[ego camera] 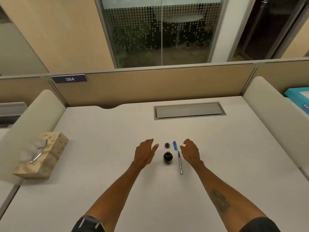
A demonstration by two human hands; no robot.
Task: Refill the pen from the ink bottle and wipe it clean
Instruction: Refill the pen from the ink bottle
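A small dark ink bottle (167, 157) stands uncapped in the middle of the white desk (100, 148). Its round cap (167, 145) lies just behind it. To the bottle's right lies the pen body (180, 162), silver and dark, pointing away from me. The blue pen cap (175, 145) rests beyond the pen's far end. My left hand (145, 154) hovers left of the bottle, fingers apart, holding nothing. On the other side, my right hand (190, 152) hovers beside the pen, open too.
A patterned tissue box (50, 156) with white tissue and a metal ring sits at the desk's left edge. A grey cable hatch (189, 110) lies in the desk at the back. Padded dividers flank both sides. A teal box (299, 97) sits far right.
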